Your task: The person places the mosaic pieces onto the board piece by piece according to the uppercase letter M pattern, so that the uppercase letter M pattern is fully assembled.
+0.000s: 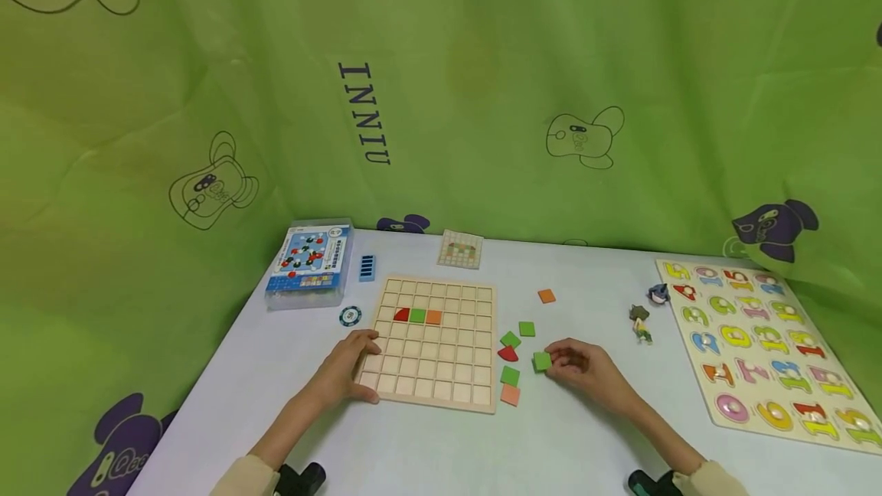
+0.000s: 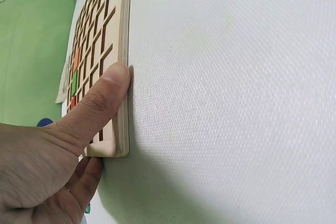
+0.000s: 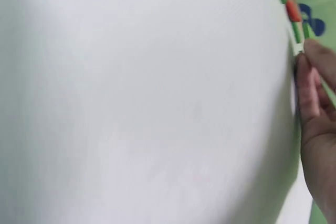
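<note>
A wooden grid board (image 1: 441,407) lies on the table with a red quarter-circle tile (image 1: 402,314), a green square tile (image 1: 417,315) and an orange square tile (image 1: 433,317) side by side in one row. My left hand (image 1: 343,368) holds the board's near left corner, the thumb (image 2: 100,103) along the near edge and the fingers at the left side. Right of the board, my right hand (image 1: 582,370) pinches another green square tile (image 1: 541,362) between thumb and fingertips. Loose green tiles (image 1: 510,376), a red tile (image 1: 507,354) and a salmon tile (image 1: 510,395) lie between hand and board.
An orange tile (image 1: 547,296) lies farther back. Behind the board is a pattern card (image 1: 460,249); to its left are a boxed set (image 1: 310,262), a blue piece (image 1: 367,268) and a poker chip (image 1: 350,316). Two small figures (image 1: 640,324) and a number puzzle (image 1: 765,350) occupy the right.
</note>
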`<state>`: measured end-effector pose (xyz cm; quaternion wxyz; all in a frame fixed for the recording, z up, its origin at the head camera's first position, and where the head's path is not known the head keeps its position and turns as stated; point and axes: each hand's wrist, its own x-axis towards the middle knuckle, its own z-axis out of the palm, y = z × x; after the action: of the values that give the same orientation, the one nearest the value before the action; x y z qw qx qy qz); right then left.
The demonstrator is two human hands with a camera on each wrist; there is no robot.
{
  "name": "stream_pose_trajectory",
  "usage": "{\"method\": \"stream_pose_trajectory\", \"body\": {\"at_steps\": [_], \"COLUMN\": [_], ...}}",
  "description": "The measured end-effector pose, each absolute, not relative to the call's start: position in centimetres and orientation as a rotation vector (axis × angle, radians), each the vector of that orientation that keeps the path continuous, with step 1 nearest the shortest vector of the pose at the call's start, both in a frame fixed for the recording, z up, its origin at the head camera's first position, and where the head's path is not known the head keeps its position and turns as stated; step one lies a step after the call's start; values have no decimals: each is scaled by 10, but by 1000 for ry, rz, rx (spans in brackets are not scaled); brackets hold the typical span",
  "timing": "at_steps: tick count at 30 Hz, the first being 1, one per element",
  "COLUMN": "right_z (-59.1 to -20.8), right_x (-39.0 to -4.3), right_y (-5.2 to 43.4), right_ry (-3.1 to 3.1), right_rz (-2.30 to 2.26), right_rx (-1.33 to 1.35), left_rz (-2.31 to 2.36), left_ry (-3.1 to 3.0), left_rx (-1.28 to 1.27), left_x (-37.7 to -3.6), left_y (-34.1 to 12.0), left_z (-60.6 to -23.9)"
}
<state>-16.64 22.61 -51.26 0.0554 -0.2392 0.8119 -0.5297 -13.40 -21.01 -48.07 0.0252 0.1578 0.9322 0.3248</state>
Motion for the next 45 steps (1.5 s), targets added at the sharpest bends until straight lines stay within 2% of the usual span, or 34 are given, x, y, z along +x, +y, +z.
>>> {"method": "stream_pose_trajectory", "body": {"at_steps": [19,45], "right_z": [-505,-493], "right_x": [-161,-174], "right_y": [213,175], "right_ry": [2412,2465], "right_rz": [-1840,-1884], "right_rx": [-217,-181], "left_rz": [999,1003], "left_ry": [2883,2887], "left_rx": [499,504], "left_x": [-134,-133], "left_y": [-211,-210], "left_z": [-481,-479]}}
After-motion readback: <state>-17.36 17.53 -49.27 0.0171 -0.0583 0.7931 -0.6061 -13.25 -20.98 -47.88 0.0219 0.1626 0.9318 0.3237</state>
